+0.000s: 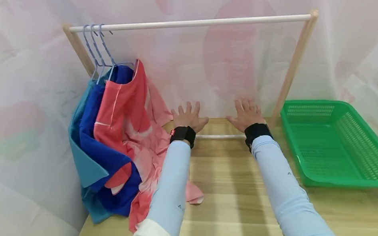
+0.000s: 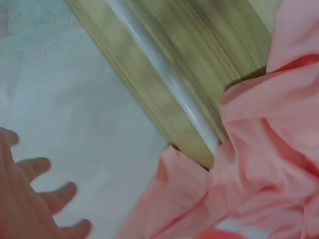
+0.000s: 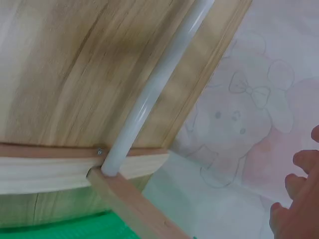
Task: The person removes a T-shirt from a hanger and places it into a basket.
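Both hands reach forward beneath the rack's white top bar, fingers spread and holding nothing. My left hand (image 1: 187, 119) is just right of the hanging clothes, and my right hand (image 1: 247, 114) is near the rack's right leg. Three hangers (image 1: 105, 49) hook over the left end of the top bar (image 1: 190, 23). They carry a red and pink garment (image 1: 118, 107) in front, a blue garment (image 1: 90, 136) behind it and a teal garment (image 1: 84, 161) at the back. In the left wrist view, pink cloth (image 2: 269, 164) spreads over the lower bar, apart from the fingers.
A green plastic basket (image 1: 299, 151) stands on the wooden table (image 1: 225, 217) at the right. The rack's wooden right leg (image 1: 293, 63) rises beside it. Along the table's back runs the white lower bar (image 3: 149, 94). Printed pale sheeting (image 1: 182, 70) hangs behind and at the sides.
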`<state>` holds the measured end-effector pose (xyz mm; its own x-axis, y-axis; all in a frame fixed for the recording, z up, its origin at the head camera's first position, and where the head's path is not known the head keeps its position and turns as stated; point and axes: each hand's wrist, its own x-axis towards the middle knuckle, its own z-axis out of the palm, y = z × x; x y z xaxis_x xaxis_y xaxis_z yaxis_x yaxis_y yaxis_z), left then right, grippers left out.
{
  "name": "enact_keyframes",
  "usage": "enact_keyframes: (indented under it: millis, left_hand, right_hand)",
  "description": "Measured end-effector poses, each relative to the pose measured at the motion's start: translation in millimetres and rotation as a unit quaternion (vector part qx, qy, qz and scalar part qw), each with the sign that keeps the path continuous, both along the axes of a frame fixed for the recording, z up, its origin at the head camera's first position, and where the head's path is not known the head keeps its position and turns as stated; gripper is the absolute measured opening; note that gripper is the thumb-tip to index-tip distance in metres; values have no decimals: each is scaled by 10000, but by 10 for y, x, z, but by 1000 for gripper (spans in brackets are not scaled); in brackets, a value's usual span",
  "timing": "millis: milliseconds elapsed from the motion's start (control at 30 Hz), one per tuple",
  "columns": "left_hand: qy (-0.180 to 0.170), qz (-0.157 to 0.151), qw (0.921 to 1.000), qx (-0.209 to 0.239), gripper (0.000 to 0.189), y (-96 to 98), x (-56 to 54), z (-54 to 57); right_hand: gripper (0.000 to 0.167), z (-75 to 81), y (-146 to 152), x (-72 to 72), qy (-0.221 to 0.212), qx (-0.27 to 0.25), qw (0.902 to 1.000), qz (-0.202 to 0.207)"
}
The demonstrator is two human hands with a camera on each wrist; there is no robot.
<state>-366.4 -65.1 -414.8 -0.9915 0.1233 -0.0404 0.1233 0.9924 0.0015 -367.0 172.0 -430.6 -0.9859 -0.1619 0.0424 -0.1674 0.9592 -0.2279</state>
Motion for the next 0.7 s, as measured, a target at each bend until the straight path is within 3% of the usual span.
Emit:
enact_keyframes:
  millis: [167, 300, 433, 533, 700]
  left_hand:
    - [40, -87, 9999, -37, 68, -26, 147, 58]
    - [229, -174, 9995, 119, 55, -168, 228, 83]
    - [981, -36, 9949, 249, 36, -385, 347, 193]
    - [1737, 467, 9829, 391, 23, -553, 522, 384]
    - [2754, 1478, 9483, 553, 26, -811, 892, 805]
  right_hand:
    - [82, -12, -130, -33, -122, -683, 9971, 326]
    - [82, -40, -346, -68, -522, -1575, 9848, 518]
    - [79, -108, -599, -65, -782, -2336, 9668, 677]
    - [70, -158, -802, -34, -814, -2884, 9509, 769]
    - [51, -162, -1159, 38, -717, -3689, 9230, 828]
